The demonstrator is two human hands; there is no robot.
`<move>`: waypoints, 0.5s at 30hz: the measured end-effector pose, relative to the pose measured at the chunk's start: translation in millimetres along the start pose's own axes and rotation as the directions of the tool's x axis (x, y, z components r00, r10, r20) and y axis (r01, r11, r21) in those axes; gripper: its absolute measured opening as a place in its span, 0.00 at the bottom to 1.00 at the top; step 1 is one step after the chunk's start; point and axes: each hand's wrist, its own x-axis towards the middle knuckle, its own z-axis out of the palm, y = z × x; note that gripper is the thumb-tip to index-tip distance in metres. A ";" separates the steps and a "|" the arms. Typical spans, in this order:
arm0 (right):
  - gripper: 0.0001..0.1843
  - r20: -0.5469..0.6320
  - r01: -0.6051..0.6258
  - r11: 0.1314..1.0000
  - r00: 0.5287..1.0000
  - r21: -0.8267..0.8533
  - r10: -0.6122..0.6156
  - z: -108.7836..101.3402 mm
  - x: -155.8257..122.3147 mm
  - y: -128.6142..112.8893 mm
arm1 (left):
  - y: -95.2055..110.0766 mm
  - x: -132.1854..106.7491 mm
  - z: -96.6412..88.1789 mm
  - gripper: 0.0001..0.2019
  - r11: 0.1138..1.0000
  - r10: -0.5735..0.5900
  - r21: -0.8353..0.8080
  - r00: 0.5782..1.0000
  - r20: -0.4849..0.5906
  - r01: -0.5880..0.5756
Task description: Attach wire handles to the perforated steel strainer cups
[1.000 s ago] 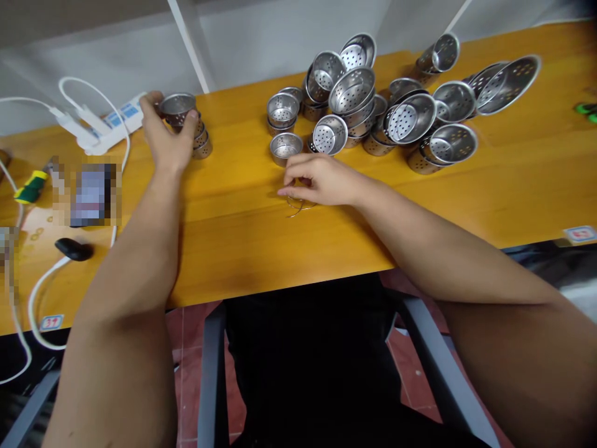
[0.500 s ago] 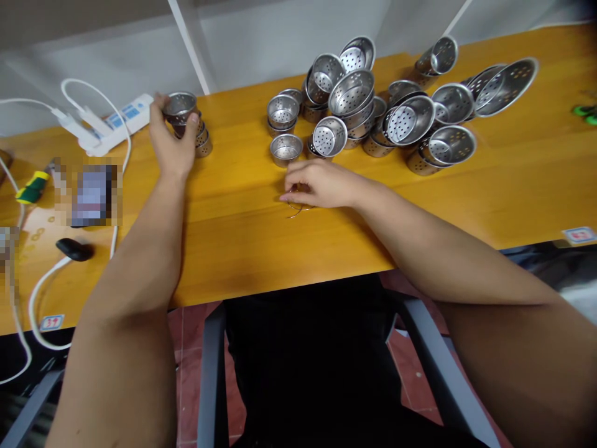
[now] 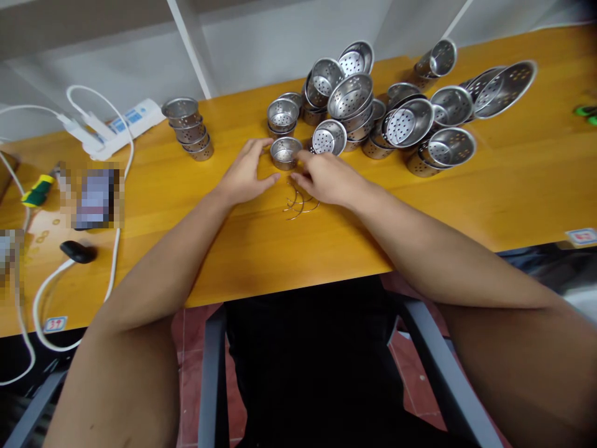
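A small round metal cup (image 3: 284, 157) stands upright on the table, between my two hands. My left hand (image 3: 245, 172) is at its left side, thumb and fingers apart, holding nothing. On the other side, my right hand (image 3: 325, 176) reaches the cup's right edge with its thumb and index finger spread; whether it touches the metal I cannot tell. Just in front of the cup, below my right fingertips, lie several thin curved wires (image 3: 301, 205). A stack of perforated metal cups (image 3: 189, 127) stands to the left, apart from my left hand.
Many perforated metal cups (image 3: 351, 96) stand in stacks and lean along the back right. At the left are a white power strip (image 3: 128, 127) with cables, a phone (image 3: 96, 196), a yellow-green handled tool (image 3: 38, 191) and a black mouse-like object (image 3: 78, 251).
My left hand has let go of the left stack and moved right to the small cup. My right hand has left the wires and opened beside that cup.
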 end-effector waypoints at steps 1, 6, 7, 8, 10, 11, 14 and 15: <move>0.15 0.022 -0.019 0.999 1.000 -0.035 0.020 1.6 1.0 0.6 | -3.4 -2.3 2.4 0.52 1.000 0.001 -0.006 1.000 0.005 -0.001; 0.08 -0.004 0.001 0.999 1.000 -0.053 -0.001 -0.7 4.6 -20.4 | -16.1 -4.6 11.4 0.63 0.997 0.016 -0.080 0.999 0.030 -0.013; 0.09 -0.020 0.041 0.999 0.999 -0.023 -0.041 -1.7 4.6 -27.0 | -14.3 -3.5 14.0 0.63 0.994 0.026 -0.108 0.999 0.032 -0.023; 0.09 -0.034 0.082 0.997 0.996 0.013 -0.082 -2.6 4.4 -33.3 | -10.6 -2.1 16.3 0.63 0.990 0.033 -0.137 0.999 0.025 -0.029; 0.12 -0.049 0.145 0.986 0.989 0.087 -0.141 -4.5 3.7 -43.8 | 1.4 0.2 18.0 0.60 0.983 0.030 -0.182 1.000 -0.009 -0.031; 0.13 -0.051 0.167 0.979 0.986 0.115 -0.162 -5.9 3.2 -47.6 | 8.8 0.8 17.1 0.58 0.981 0.023 -0.191 0.999 -0.027 -0.027; 0.18 -0.034 0.227 0.966 0.974 0.125 -0.224 -12.5 1.5 -52.4 | 29.6 -0.7 9.2 0.54 0.983 0.037 -0.180 0.999 -0.023 -0.040; 0.19 -0.023 0.245 0.963 0.970 0.112 -0.244 -15.2 0.8 -52.1 | 34.3 -1.9 6.4 0.53 0.982 0.055 -0.182 0.998 -0.005 -0.055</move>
